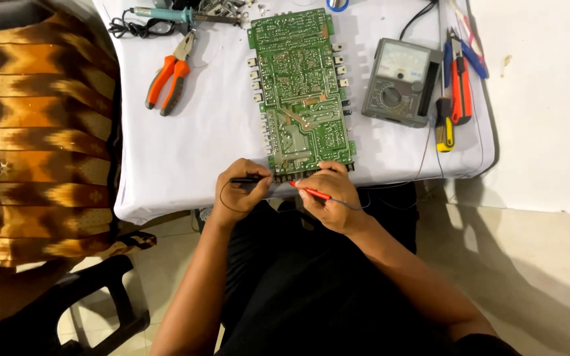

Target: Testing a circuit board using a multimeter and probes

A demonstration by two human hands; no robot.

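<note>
Green board [301, 86] under test: left hand [239, 191] pinching black probe [245, 179], right hand [334, 198] pinching red probe [311, 192] at board's near edge; next, steady contact.

Green circuit board [301, 92] lying flat, solder side up, on the white cloth. Black probe [245, 179] and red probe [311, 192] (thin ones) touching its near edge.
</note>
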